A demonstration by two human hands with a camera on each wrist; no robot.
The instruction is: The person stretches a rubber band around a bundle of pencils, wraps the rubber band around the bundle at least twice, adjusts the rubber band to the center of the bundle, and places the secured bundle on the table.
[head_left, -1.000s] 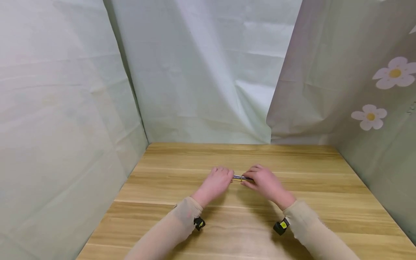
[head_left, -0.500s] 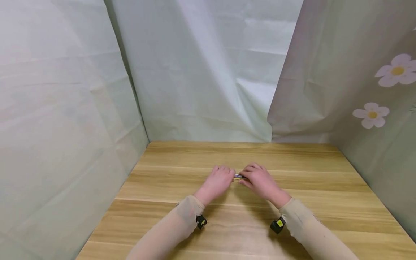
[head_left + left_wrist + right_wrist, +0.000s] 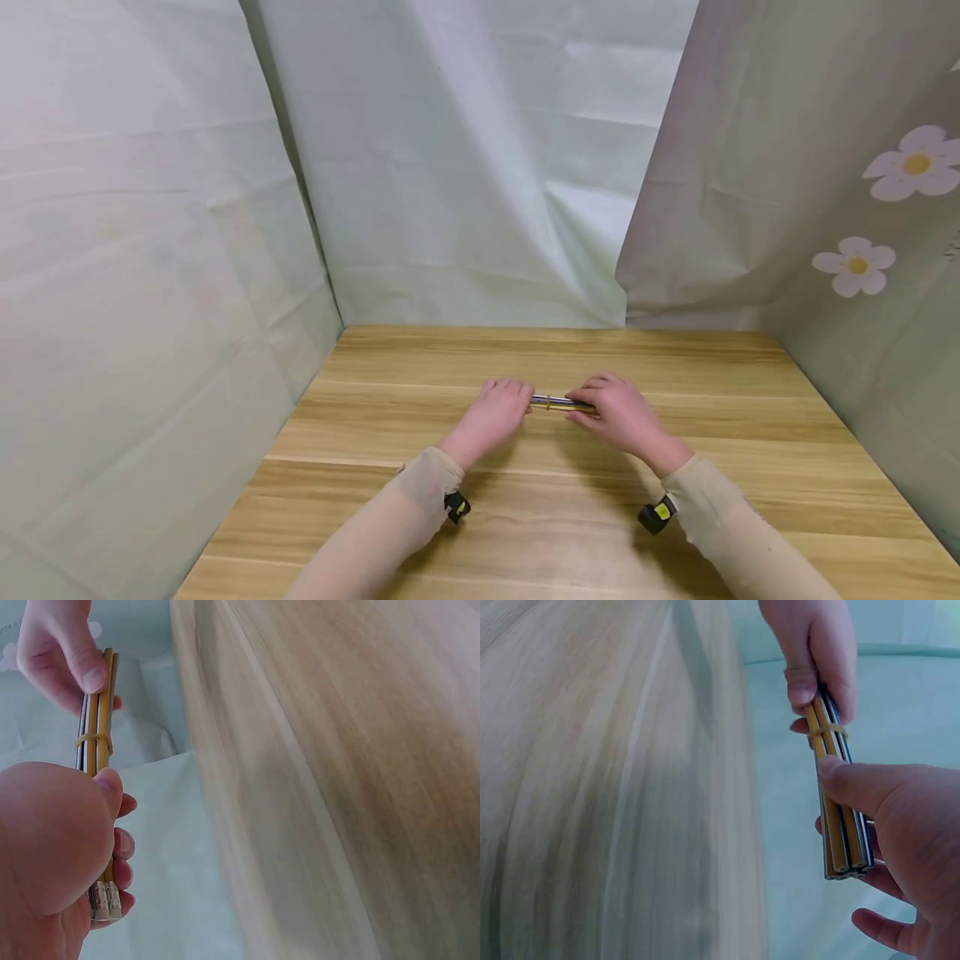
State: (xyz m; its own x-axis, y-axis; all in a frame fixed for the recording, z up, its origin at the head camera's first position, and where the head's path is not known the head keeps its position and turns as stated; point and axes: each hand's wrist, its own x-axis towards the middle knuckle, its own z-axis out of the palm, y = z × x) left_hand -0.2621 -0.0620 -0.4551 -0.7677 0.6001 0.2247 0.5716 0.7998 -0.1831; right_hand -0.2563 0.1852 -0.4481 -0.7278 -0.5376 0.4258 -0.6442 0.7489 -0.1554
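Observation:
A bundle of pencils (image 3: 561, 404), some yellow and some dark, is held level between both hands, above the table. A thin rubber band (image 3: 93, 739) circles it in the stretch between the hands. My left hand (image 3: 493, 417) grips the end with the metal ferrules (image 3: 105, 900), its fingers curled round from behind. With thumb and fingers my right hand (image 3: 621, 414) pinches the other portion, where flat pencil ends (image 3: 847, 874) poke out. One lower right finger stands away from the pencils in the right wrist view. My left palm hides part of the bundle in the left wrist view.
The wooden table (image 3: 525, 533) spreads beneath both hands. Pale cloth hangs at the left (image 3: 150, 292) and back (image 3: 465, 208), with flower-printed cloth (image 3: 750, 208) at the right. Each wrist carries a small black camera (image 3: 656, 517).
My right hand first slid left toward my left hand, then back right, so more of the pencils and the rubber band show between them. My left hand has shifted slightly left.

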